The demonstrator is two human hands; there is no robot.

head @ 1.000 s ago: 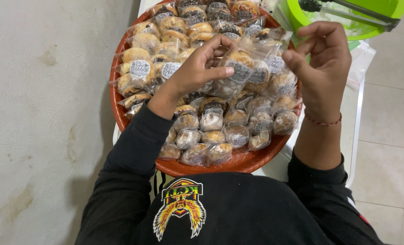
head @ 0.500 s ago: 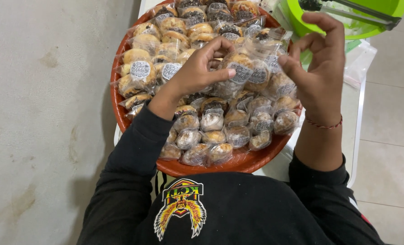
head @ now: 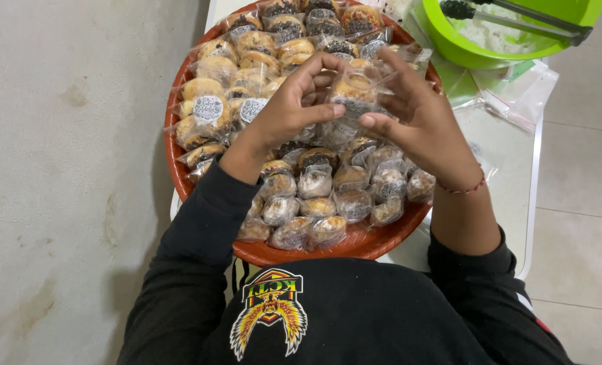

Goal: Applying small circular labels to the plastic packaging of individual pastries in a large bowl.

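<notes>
Overhead, both hands, left hand (head: 284, 111) and right hand (head: 419, 122), pinching one clear-wrapped pastry (head: 352, 94) above an orange tray (head: 355, 245) heaped with wrapped pastries (head: 314, 182).

Glossy clear plastic wraps the pastries (head: 316, 182) on a smooth orange plastic tray (head: 355, 245); the green bowl (head: 477, 51) is shiny plastic, the tongs (head: 517, 20) dark metal.

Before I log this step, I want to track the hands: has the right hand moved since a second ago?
Yes. The right hand has dropped away from the green bowl and moved left over the orange tray, closing on the left hand.
</notes>
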